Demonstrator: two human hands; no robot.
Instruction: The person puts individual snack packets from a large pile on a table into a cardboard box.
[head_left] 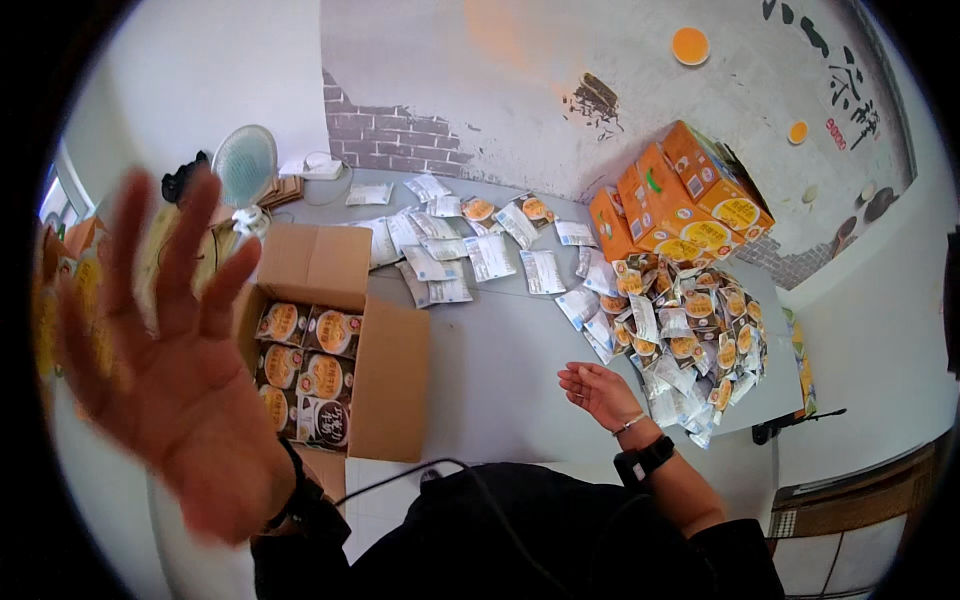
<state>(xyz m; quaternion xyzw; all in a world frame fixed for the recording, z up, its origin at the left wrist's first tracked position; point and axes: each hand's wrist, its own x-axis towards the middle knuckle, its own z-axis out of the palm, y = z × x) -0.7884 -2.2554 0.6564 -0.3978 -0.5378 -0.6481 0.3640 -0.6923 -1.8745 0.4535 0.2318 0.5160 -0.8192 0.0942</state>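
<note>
My left hand (pixel 185 370) is raised close to the camera, palm showing and fingers spread, with nothing in it. It partly hides an open cardboard box (pixel 392 385), which holds dark packets (pixel 327 376) with orange round prints, standing in rows; one has a dark brown round print (pixel 327 424). My right hand (pixel 600 393) hovers over the grey table's near side, its fingers loosely extended and holding nothing. Just right of it lies a big heap of small sachets (pixel 690 340), some showing white backs, others brown and orange fronts.
Loose sachets (pixel 490 258) are scattered along the back of the table (pixel 490 350). Orange cartons (pixel 680 195) are stacked at the back right against the wall. A small fan (pixel 245 165) and a white power strip (pixel 312 167) stand at the back left. A black cable (pixel 480 480) crosses my front.
</note>
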